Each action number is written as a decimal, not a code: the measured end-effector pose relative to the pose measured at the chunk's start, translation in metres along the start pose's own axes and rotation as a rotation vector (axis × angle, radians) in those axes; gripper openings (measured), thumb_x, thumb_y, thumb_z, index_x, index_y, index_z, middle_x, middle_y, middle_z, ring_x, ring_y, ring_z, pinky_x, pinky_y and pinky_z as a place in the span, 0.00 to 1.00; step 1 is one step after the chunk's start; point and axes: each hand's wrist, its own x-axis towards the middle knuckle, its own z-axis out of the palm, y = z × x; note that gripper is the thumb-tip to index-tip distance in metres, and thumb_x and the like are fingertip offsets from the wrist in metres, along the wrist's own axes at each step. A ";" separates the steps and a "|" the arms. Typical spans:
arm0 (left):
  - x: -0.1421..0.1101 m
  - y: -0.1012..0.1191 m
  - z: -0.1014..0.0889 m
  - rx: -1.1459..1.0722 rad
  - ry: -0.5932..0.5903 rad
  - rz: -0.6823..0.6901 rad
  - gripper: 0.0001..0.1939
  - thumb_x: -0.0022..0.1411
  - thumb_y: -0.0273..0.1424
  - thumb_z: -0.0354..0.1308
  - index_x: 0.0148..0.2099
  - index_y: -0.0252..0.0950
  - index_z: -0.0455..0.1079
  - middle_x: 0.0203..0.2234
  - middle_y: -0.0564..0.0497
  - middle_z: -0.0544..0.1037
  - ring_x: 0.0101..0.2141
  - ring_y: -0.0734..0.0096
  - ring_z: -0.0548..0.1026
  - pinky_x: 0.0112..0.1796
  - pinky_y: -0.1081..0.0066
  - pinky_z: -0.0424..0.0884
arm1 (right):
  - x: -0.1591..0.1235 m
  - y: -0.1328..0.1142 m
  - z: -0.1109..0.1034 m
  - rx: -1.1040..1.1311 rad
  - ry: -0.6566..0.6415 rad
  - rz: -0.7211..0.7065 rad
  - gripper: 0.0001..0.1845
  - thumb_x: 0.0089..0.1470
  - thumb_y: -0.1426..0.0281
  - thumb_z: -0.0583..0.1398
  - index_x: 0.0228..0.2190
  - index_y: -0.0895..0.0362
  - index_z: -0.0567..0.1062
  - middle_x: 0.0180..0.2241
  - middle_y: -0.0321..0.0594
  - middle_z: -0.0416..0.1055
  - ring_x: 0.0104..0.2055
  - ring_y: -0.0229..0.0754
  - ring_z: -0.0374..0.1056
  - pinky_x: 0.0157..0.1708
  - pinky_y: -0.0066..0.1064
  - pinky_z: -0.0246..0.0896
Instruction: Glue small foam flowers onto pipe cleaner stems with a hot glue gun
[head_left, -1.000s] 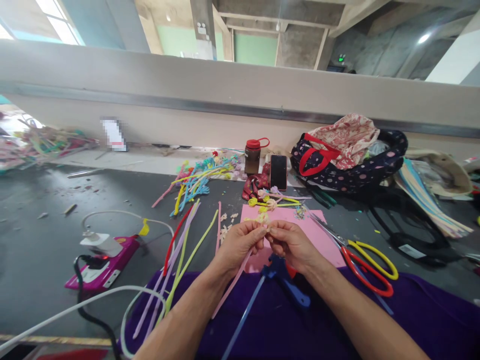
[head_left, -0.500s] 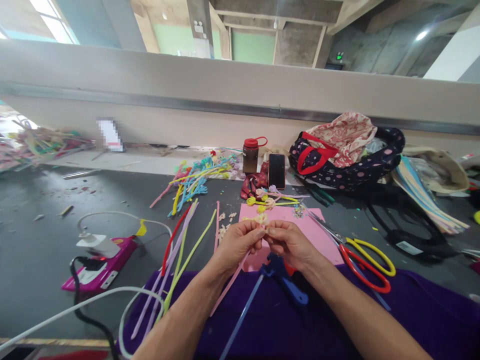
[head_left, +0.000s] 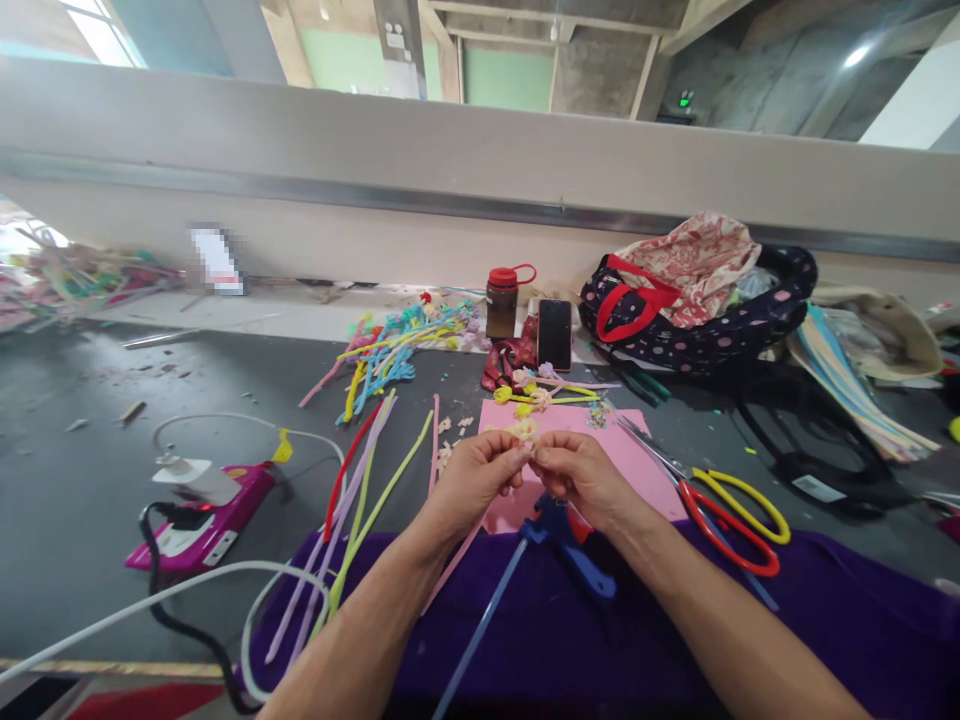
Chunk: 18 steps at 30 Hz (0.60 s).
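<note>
Grey desk (head_left: 75, 490). Left hand (head_left: 484, 478) and right hand (head_left: 583, 472) both narrow, fingertips pinching pale flower (head_left: 526, 429) at frame centre. White label (head_left: 818, 488) on black strap (head_left: 871, 503), right of frame: print too small to read. Green sign (head_left: 685, 99), upper right: likewise illegible.

Daylight is burning out a window (head_left: 103, 30) above the left end of the partition (head_left: 450, 150); a lamp (head_left: 856, 55) is glaring above its right end amid dimmer concrete (head_left: 780, 75). Below its left part, the dark tabletop (head_left: 247, 370) is reflecting hazy light. Pixelation is masking an upright panel (head_left: 217, 262) before it. Wide-angle distortion is bowing the partition. Below its middle, a small pale piece (head_left: 525, 429) is showing soft.
</note>
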 end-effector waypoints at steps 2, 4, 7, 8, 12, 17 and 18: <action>0.000 0.000 0.000 0.002 -0.012 -0.002 0.12 0.51 0.36 0.58 0.25 0.33 0.63 0.14 0.58 0.66 0.16 0.83 0.59 0.19 0.79 0.54 | 0.001 0.001 0.000 0.049 -0.037 -0.007 0.05 0.41 0.72 0.60 0.19 0.60 0.69 0.13 0.28 0.59 0.12 0.26 0.49 0.12 0.22 0.37; 0.000 0.000 0.000 0.000 -0.031 -0.003 0.12 0.51 0.36 0.58 0.25 0.33 0.63 0.14 0.58 0.66 0.16 0.83 0.59 0.19 0.79 0.53 | 0.001 0.001 -0.001 0.086 -0.076 -0.004 0.05 0.41 0.72 0.60 0.19 0.61 0.69 0.14 0.28 0.60 0.12 0.26 0.49 0.12 0.22 0.37; -0.001 0.001 0.000 -0.008 -0.048 -0.005 0.12 0.51 0.36 0.58 0.25 0.33 0.63 0.14 0.58 0.66 0.16 0.83 0.59 0.18 0.79 0.53 | 0.001 -0.003 -0.002 0.089 -0.097 0.017 0.05 0.40 0.72 0.60 0.19 0.61 0.69 0.14 0.29 0.60 0.11 0.26 0.49 0.12 0.22 0.37; -0.002 0.002 0.000 -0.010 -0.051 -0.005 0.12 0.51 0.36 0.58 0.25 0.33 0.63 0.14 0.57 0.66 0.16 0.83 0.59 0.18 0.79 0.53 | 0.000 -0.004 -0.002 0.082 -0.094 0.025 0.04 0.40 0.72 0.60 0.20 0.61 0.69 0.14 0.29 0.60 0.11 0.26 0.49 0.12 0.22 0.37; -0.003 0.002 -0.001 -0.004 -0.071 0.009 0.12 0.52 0.37 0.58 0.26 0.33 0.63 0.14 0.57 0.66 0.16 0.83 0.59 0.19 0.79 0.53 | -0.001 -0.010 -0.003 0.050 -0.068 0.053 0.05 0.39 0.72 0.61 0.20 0.61 0.70 0.14 0.29 0.62 0.11 0.26 0.49 0.12 0.22 0.36; -0.002 0.002 -0.003 0.018 -0.072 0.025 0.13 0.52 0.38 0.58 0.26 0.33 0.64 0.15 0.57 0.66 0.17 0.82 0.59 0.19 0.79 0.53 | -0.002 -0.009 -0.003 0.062 -0.076 0.061 0.06 0.39 0.71 0.62 0.20 0.61 0.69 0.15 0.30 0.62 0.11 0.26 0.50 0.12 0.22 0.35; -0.002 0.002 -0.003 0.021 -0.072 0.023 0.13 0.51 0.38 0.58 0.26 0.33 0.64 0.15 0.57 0.66 0.17 0.82 0.59 0.19 0.79 0.53 | -0.002 -0.009 -0.003 0.064 -0.075 0.060 0.06 0.39 0.71 0.62 0.20 0.61 0.70 0.15 0.30 0.63 0.11 0.26 0.50 0.12 0.22 0.35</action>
